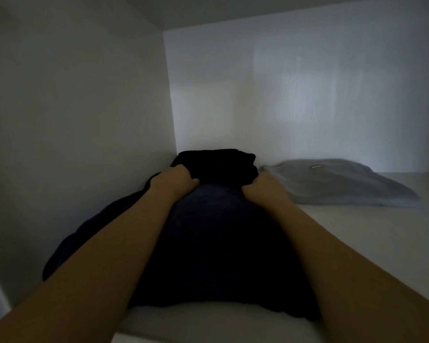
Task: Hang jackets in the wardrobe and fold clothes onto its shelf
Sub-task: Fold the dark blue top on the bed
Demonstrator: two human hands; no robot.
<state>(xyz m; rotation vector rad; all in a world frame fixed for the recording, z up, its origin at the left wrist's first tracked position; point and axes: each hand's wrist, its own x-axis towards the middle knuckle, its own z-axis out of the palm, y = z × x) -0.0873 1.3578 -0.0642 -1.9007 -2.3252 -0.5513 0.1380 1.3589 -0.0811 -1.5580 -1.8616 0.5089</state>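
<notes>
Dark clothes (216, 243), seemingly gripped by both hands, leave shelf (357, 243) room rightward.

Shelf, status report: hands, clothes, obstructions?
Left hand and right hand grip dark clothes on shelf. Grey garment lies right, touching right hand.

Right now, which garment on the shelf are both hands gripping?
The dark garment by the left wall; left hand and right hand grip it. The grey folded garment lies untouched.
</notes>
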